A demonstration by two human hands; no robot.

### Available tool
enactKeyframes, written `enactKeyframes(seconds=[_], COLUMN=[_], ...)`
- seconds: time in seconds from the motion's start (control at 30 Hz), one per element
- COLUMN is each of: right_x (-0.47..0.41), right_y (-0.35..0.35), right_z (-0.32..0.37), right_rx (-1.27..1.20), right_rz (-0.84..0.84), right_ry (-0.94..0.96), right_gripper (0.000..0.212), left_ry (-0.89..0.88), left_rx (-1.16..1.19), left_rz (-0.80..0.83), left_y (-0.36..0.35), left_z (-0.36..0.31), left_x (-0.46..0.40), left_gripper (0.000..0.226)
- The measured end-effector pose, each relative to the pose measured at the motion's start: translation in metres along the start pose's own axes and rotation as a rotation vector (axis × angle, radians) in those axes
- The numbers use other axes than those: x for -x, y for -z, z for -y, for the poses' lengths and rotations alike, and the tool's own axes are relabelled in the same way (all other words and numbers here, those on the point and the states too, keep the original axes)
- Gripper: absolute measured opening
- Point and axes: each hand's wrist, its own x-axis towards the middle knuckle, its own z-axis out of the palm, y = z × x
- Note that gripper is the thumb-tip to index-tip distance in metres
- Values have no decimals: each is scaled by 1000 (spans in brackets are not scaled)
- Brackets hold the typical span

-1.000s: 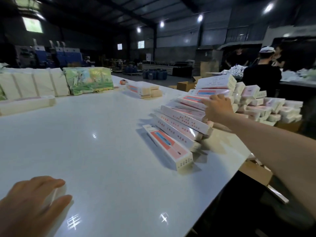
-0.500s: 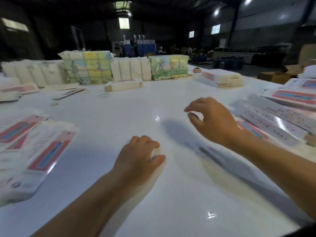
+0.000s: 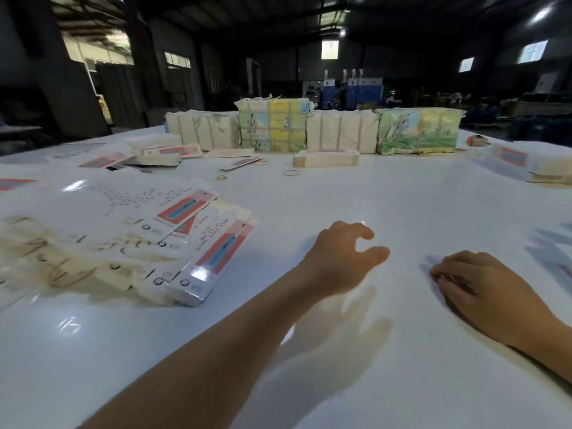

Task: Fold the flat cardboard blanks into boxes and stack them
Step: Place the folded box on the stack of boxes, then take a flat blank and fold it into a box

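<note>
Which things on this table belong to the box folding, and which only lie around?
For the job:
flat blanks
wrapped bundles
left hand
right hand

Lying about:
rubber bands
small orange thing

Warehouse-type packing floor, dim and high-roofed, ceiling lamps (image 3: 541,13) glowing at 1 o'clock. Big white work table (image 3: 356,193) filling the foreground, printed flat carton blanks (image 3: 173,243) lying fanned at 9 o'clock. Paper-wrapped bundles (image 3: 309,130) standing in a row at 12 o'clock, rubber bands (image 3: 291,173) lying loose just in front of them. Blue machinery (image 3: 353,88) showing beyond, small wall windows (image 3: 533,52) letting in daylight at 2 o'clock.
</note>
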Motion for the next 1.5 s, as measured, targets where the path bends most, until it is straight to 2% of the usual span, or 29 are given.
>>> enactKeyframes(seconds=[0.07, 0.17, 0.23, 0.3, 0.4, 0.53, 0.6, 0.67, 0.73, 0.83, 0.93, 1.03, 1.13, 1.23, 1.3, 1.43, 1.5], right_x=[0, -1, -1, -1, -1, 1, 2, 3, 3, 3, 3, 4, 4, 3, 2, -1, -2], right_y=[0, -3, -4, -5, -6, -8, -7, -6, -6, -5, -3, -1, -1, 0, -1, 0, 1], right_z=[-1, -2, -2, -3, -5, -4, -2, 0, 2, 3, 3, 4, 5, 7, 7, 8, 9], right_rx=[-17, -23, -25, -26, -34, -28, -31, -39, -49, -45, -51, -69, -70, -58, -58, -46, -35], right_rz=[3, -9, -21, -29, -20, -19, -19, -13, -24, -14, 5, -6, -7, -5, -10, 3, 14], right_ry=[10, 21, 30, 26, 29, 29, 28, 30, 29, 12, 9, -10, -27, -33, -35, -23, -26], right_gripper=[17, 17, 16, 17, 17, 17, 17, 17, 16, 16, 17, 18, 18, 19, 20, 21, 22], left_ry=[93, 335, 517, 650, 762, 853, 854, 819, 795, 800, 827, 889, 917, 960, 898, 710, 538], left_rx=[-121, -456, -670, -800, -785, -528, -480, -512, -550, -562, -569, -466, -386, -254, -242, -580, -520], left_rz=[-63, -107, -69, 44, 89, 38, -4, -126, -178, -117, -37, -1, 31, -1, -54, -149, -201], left_y=[34, 97, 128, 142, 141, 139, 138, 136, 134, 131, 130, 129, 129, 131, 131, 137, 136], left_z=[8, 36, 59, 80, 103, 107, 108, 111, 113, 115, 112, 100, 89, 89, 88, 63, 50], left_x=[-12, -24, -20, -10, -3, -7, -9, -12, -15, -15, -12, -14, -16, -15, -18, -26, -37], left_gripper=[46, 57, 65, 68, 68, 68, 67, 60, 53, 54, 70, 78, 62, 74, 61, 21, 19])
